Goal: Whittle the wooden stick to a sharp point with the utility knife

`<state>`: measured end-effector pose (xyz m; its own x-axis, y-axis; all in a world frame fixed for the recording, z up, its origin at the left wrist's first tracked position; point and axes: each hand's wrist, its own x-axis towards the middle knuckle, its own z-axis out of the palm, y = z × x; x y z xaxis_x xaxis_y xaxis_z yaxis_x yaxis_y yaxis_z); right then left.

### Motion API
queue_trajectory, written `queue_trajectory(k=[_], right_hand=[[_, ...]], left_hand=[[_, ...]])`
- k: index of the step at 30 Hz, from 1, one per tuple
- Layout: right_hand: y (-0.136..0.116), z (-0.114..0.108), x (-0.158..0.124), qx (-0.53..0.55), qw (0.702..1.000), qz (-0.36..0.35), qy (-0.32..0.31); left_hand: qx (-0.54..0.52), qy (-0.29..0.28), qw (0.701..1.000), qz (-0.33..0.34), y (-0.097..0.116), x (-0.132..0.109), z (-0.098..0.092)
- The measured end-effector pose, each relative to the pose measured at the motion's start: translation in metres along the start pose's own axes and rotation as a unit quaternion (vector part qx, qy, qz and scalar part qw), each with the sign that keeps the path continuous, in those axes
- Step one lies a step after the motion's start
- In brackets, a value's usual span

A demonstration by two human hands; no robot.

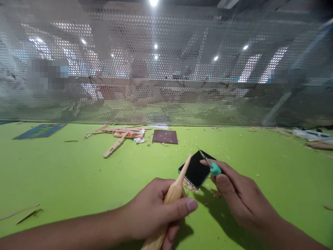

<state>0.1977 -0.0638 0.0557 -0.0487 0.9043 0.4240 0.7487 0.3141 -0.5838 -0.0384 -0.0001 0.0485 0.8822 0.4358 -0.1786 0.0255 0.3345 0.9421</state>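
- Grasping the wooden stick (173, 194) by its thick part, the left hand (158, 208) is curling its fingers around it, thumb lying across; clock is being read from this hand, 12 being straight ahead.
- Stick is pointing its tapered tip to 1 o'clock, partly overlapping the phone (197, 170) in this view.
- Right hand (239, 194), at 3 o'clock, is pinching the knife (215, 169) by its teal handle; the blade is slanting to 11 o'clock, apart from the tip.
- Judgement, technique: good paring is likely calling for a low blade angle, thin strokes running outward along the taper, left thumb staying behind the edge; the slender tip is probably needing the lightest pressure.
- Phone is lying flat at 1 o'clock, wood shavings (190, 185) gathering at its near edge. Judgement: the blade should be working clear of that screen.
- Brown sheet (164, 136) is lying at 12 o'clock, flecked with chips.
- Thin wooden pieces (114, 147) are crossing in a pile at 11 o'clock.
- Patterned mat (40, 131) is resting at 10 o'clock.
- Perforated screen (166, 100) is spanning the table's (85, 180) far edge.
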Motion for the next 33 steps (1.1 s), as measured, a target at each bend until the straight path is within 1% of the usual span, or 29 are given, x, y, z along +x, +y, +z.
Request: queue_trajectory(k=[2, 7, 10, 16, 20, 23, 26, 29, 31, 33], right_hand=[[0.001, 0.001, 0.0, 0.0, 1.0, 0.004, 0.009], [0.0, 0.003, 0.002, -0.001, 1.0, -0.016, 0.005], [-0.001, 0.002, 0.003, -0.006, 1.0, -0.021, 0.01], [0.008, 0.001, 0.001, 0.011, 0.999, -0.047, -0.002], [0.009, 0.001, 0.0, 0.017, 0.998, -0.059, 0.002], [0.007, -0.003, 0.0, -0.012, 0.994, -0.105, 0.012], [0.005, -0.006, -0.001, -0.064, 0.981, -0.182, 0.01], [0.003, -0.007, -0.002, -0.097, 0.967, -0.235, -0.016], [0.002, -0.008, -0.003, -0.107, 0.961, -0.248, -0.056], [-0.001, -0.008, -0.005, -0.112, 0.959, -0.245, -0.089]], left_hand=[[-0.003, -0.003, 1.0, 0.002, 0.0, 0.0, 0.001], [-0.003, -0.01, 1.0, -0.003, 0.002, -0.001, 0.0], [-0.002, -0.016, 1.0, 0.008, 0.003, -0.002, 0.001], [0.021, 0.002, 1.0, 0.022, 0.002, -0.004, 0.007], [0.044, 0.015, 0.999, 0.008, 0.001, -0.004, 0.008], [0.043, 0.013, 0.999, 0.001, 0.002, -0.005, 0.008], [0.043, 0.012, 0.999, -0.009, 0.004, -0.005, 0.01], [0.042, 0.034, 0.998, -0.013, 0.005, -0.005, 0.013], [0.044, 0.041, 0.998, -0.02, 0.005, -0.005, 0.014], [0.051, 0.041, 0.997, -0.027, 0.005, -0.006, 0.015]])
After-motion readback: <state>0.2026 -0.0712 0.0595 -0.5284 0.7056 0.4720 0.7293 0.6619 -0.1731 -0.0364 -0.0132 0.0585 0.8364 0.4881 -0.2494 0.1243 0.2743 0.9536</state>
